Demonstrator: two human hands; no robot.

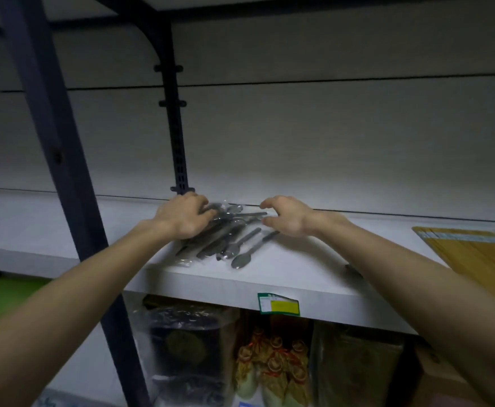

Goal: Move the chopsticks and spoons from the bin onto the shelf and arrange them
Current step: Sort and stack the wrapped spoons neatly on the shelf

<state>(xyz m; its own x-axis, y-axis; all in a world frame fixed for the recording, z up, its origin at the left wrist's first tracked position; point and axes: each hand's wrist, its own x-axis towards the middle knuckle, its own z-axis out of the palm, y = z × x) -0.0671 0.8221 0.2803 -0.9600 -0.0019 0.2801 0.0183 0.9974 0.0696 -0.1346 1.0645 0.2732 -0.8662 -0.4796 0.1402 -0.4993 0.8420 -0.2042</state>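
- I see the spoons (pixel 225 239) already up on the white shelf (pixel 299 277), a loose fan of wrapped metal pieces lying near the front edge, handles mostly pointing toward the back wall and bowls toward me; I judge they sit there because they are mid-arrangement, not yet squared up.
- My left hand (pixel 184 215) rests on top of the left end of the pile, fingers curled down over the clear wrapping, pressing and gripping the bundle; I read that as pinning it so the pieces don't slide while they get straightened.
- My right hand (pixel 287 215) hovers just at the right side of the pile, fingers and thumb bent into an open claw with a gap between them, holding nothing; it may just touch a handle tip, but I cannot tell. It looks poised to gather the stray handles inward.
- One spoon lies apart at the front right of the fan, nearest the edge, so it would be the first I'd pull back in.
- The chopsticks (pixel 481 254), a flat bamboo-coloured pack, lie well apart to the right on the same shelf, partly cut off by the frame.
- The bin is not in view.
- A green and yellow price tag (pixel 278 304) hangs on the shelf's front lip, below the spoons; packaged goods (pixel 272 365) stand on the level beneath.
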